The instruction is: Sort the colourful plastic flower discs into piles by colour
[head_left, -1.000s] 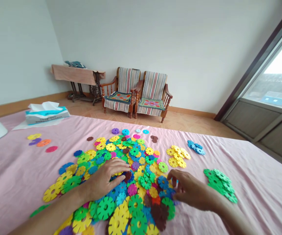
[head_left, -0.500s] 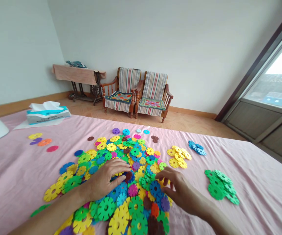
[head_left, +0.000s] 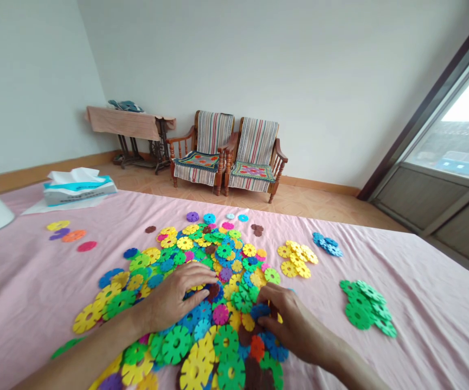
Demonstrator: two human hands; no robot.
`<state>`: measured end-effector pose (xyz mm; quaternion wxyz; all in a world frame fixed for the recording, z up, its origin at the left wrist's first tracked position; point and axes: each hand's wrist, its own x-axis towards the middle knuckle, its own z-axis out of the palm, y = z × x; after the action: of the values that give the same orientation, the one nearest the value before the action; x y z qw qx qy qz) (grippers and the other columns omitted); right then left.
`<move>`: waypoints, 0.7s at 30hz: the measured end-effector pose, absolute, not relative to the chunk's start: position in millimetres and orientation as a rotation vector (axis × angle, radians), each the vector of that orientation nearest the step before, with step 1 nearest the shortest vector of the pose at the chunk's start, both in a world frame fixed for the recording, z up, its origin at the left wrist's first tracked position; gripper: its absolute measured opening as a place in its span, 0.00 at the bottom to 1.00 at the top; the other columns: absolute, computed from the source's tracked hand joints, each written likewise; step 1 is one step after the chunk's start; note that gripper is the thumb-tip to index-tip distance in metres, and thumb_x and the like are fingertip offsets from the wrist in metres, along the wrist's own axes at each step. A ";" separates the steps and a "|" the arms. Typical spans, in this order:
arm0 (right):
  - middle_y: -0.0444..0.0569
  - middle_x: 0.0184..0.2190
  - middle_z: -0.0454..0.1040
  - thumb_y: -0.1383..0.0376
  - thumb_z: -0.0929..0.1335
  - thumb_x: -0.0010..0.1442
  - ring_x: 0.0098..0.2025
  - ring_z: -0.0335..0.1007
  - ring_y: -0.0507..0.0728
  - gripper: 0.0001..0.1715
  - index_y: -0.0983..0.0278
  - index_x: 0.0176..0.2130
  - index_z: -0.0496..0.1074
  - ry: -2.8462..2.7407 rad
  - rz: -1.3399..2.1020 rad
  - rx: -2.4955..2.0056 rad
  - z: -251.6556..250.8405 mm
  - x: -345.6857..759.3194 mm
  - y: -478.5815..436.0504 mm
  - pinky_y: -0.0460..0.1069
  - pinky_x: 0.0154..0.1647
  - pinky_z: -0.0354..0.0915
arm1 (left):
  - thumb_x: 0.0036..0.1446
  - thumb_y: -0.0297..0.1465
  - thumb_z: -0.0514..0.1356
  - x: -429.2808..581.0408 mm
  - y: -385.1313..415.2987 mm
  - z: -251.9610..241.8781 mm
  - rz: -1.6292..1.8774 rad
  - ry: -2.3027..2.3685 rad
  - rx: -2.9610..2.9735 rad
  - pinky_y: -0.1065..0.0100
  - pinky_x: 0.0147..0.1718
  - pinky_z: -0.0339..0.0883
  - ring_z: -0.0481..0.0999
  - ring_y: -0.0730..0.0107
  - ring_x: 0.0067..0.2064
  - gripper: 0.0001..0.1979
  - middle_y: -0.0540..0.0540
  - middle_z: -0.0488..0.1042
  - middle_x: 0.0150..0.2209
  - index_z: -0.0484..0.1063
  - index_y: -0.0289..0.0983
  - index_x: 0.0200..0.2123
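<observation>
A large heap of flat, notched plastic snowflake discs point(head_left: 176, 345) in many colours spreads over the pink cloth. My left hand point(head_left: 181, 292) rests on the heap's left middle, fingers slightly curled and thumb apart from them. A brown disc point(head_left: 213, 293) lies by its fingertips; nothing shows gripped there. At the heap's right side, my right hand point(head_left: 289, 319) pinches a blue snowflake disc point(head_left: 259, 311) between thumb and fingers. The disc is tilted, and the fingers hide part of it. Below that hand lie more blue discs point(head_left: 277, 349) and an orange-red one point(head_left: 257, 346).
On the right are separate groups of yellow discs point(head_left: 298, 259), blue discs point(head_left: 327, 245) and green discs point(head_left: 366, 307). A few brown discs point(head_left: 257, 230) lie at the back. A tissue pack point(head_left: 80, 189) stands back left. Two wooden armchairs point(head_left: 254, 157) stand beyond the table.
My right hand has closed its thumb and fingers on a blue disc, which has tipped up. A purple disc below that hand no longer shows. My left hand has stayed in place.
</observation>
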<state>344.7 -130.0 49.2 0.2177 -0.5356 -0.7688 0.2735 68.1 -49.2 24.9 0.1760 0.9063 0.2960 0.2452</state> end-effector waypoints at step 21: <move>0.46 0.32 0.70 0.70 0.64 0.58 0.33 0.67 0.52 0.08 0.62 0.32 0.73 -2.106 0.669 -1.455 39.0 347.9 -123.5 0.46 0.33 0.61 | 0.62 0.32 0.56 68.8 -49.3 25.1 0.696 0.829 2.582 0.56 0.52 0.65 0.72 0.62 0.52 0.13 0.47 0.76 0.48 0.73 0.43 0.49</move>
<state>347.9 -123.5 39.0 0.2455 -0.5332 -0.7716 0.2450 68.8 -49.3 25.1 0.1700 0.9088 0.2918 0.2449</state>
